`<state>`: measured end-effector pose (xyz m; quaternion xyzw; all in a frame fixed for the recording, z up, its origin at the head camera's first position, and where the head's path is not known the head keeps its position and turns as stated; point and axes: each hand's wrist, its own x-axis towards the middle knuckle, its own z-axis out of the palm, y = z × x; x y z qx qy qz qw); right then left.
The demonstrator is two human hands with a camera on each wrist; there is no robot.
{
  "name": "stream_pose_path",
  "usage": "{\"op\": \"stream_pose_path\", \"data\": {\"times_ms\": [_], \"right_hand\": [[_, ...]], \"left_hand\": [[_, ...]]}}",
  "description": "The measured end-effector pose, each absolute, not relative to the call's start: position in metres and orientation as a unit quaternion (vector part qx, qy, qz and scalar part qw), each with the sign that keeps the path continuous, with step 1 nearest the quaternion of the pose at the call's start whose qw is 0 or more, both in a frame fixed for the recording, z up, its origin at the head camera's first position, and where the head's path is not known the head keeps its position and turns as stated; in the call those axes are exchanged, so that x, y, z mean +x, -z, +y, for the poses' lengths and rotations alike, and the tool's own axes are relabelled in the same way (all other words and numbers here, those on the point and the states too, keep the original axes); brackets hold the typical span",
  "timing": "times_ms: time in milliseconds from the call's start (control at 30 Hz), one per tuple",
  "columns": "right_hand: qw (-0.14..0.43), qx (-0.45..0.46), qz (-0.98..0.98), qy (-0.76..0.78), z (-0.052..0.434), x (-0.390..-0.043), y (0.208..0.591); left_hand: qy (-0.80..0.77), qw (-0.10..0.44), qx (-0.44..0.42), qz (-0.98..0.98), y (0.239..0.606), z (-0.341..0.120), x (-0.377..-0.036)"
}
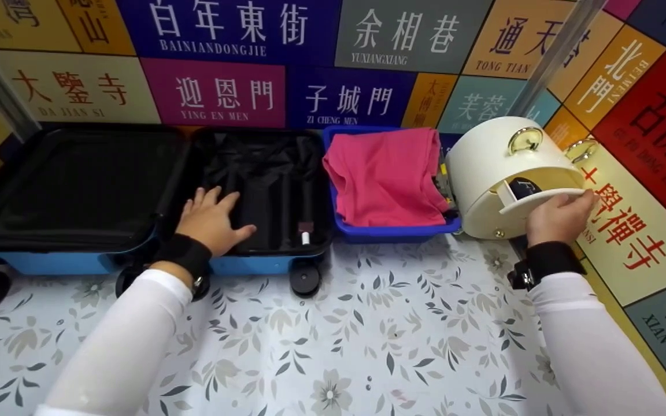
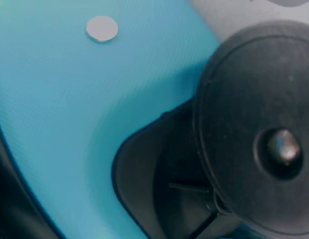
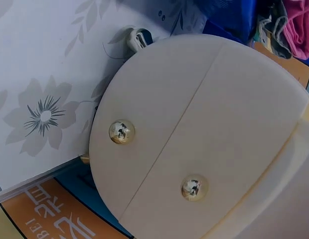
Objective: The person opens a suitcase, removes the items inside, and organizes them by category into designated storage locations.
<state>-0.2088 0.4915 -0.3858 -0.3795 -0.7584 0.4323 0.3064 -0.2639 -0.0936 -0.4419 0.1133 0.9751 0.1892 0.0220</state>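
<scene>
Left hand (image 1: 213, 219) lies flat, fingers spread, in the open blue suitcase (image 1: 252, 190); right hand (image 1: 558, 216) pinches the flap of the tilted cream round case (image 1: 509, 173) at far right. It could roll off that one-handed grip.

suitcase (image 1: 136, 190): left edge cut off | right hand (image 1: 558, 216): fingertips hidden behind cream case (image 1: 500, 173) | wrist views: hands unseen
</scene>
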Motion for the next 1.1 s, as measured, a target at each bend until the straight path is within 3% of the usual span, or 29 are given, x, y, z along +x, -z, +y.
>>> {"op": "stream_pose_path", "data": {"times_ms": [1100], "right_hand": [[0.217, -0.331, -0.825, -0.404, 0.492, -0.231, 0.385]], "left_hand": [[-0.184, 0.012, 0.113, 0.976, 0.437, -0.087, -0.266]]}}
